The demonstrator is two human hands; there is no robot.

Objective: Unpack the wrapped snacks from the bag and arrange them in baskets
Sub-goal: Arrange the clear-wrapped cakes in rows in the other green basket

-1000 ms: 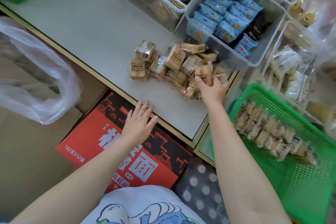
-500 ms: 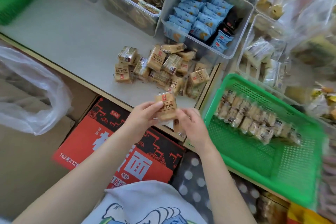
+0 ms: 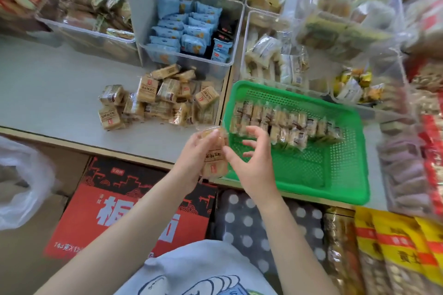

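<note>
A: Snacks [image 3: 214, 160], tan wrapped packets, stand stacked in the left hand [image 3: 196, 153], whose fingers curl round them just above the near edge of the grey shelf [image 3: 60, 84].

B: And the right hand [image 3: 251, 160]?

A: It sits just beside the packets, thumb touching their right side, the other fingers spread and loosely bent over the near left corner of the green basket [image 3: 340, 175]. Whether the thumb pinches the packets or only rests on them, the view does not settle.

B: Where do the other packets lie?

A: A loose pile of tan packets [image 3: 163, 98] lies on the shelf, left of the basket and in front of a clear bin of blue packets [image 3: 189, 29]. Inside the basket a row of packets [image 3: 282, 124] stands on edge along the far side; the near half shows bare mesh.

B: What surrounds that?

A: A clear plastic bag [image 3: 21, 187] hangs at the left edge, below the shelf. Under the shelf sits a red and black carton [image 3: 129, 206] with white characters, and right of it a dark cloth with pale dots [image 3: 263, 223]. Yellow and red packs [image 3: 395, 242] fill the lower right corner. More clear bins with wrapped goods [image 3: 275, 60] stand behind the basket.
</note>
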